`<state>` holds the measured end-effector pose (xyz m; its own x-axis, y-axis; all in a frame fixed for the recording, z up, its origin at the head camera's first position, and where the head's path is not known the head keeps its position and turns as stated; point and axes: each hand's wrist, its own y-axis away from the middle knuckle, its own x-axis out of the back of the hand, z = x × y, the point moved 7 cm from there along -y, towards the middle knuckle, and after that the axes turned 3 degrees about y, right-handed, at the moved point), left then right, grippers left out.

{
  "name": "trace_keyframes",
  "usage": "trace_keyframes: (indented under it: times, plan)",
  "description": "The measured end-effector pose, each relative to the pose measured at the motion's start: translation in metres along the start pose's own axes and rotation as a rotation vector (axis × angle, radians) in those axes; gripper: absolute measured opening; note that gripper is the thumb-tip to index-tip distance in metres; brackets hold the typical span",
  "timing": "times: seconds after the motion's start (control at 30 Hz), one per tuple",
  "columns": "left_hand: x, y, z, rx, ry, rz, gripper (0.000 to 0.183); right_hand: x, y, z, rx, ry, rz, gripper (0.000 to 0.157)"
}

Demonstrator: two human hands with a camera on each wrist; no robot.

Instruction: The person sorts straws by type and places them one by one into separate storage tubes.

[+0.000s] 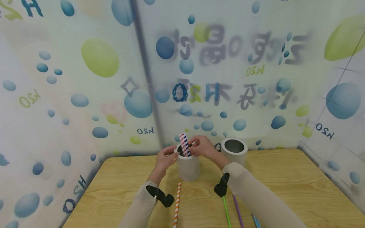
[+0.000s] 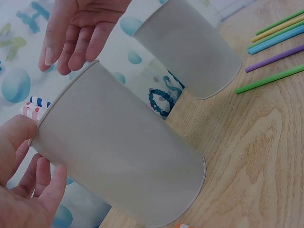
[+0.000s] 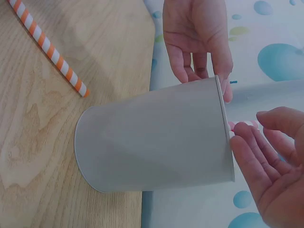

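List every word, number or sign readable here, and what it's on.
"H2O", mirrored, in large letters on the backdrop.
Smaller letters there: mirrored, possibly "H2O" too, but too small to be sure.
Grey characters there: mirrored, too blurred to read.
Both cups and the straws: no writing visible.

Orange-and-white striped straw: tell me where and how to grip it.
The straw is probably best pinched along its shaft from above, finger and thumb on the long sides: it lies slim and flat on the table, the nearest canister just past one end.
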<state>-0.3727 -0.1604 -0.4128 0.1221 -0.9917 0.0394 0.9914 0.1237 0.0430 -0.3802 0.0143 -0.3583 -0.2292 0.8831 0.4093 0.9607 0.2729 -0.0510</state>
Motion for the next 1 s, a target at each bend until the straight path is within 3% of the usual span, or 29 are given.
trace_keyframes:
  times: [0.5,1.0]
  plan:
    - [0.000,-0.002,-0.002,0.003,-0.022,0.013,0.037,-0.016,0.025,0.009,0.086,-0.078,-0.146,0.024]
    - [0.000,0.000,0.000,-0.002,-0.036,0.011,0.037,-0.034,0.039,0.036,0.064,-0.053,-0.150,0.019]
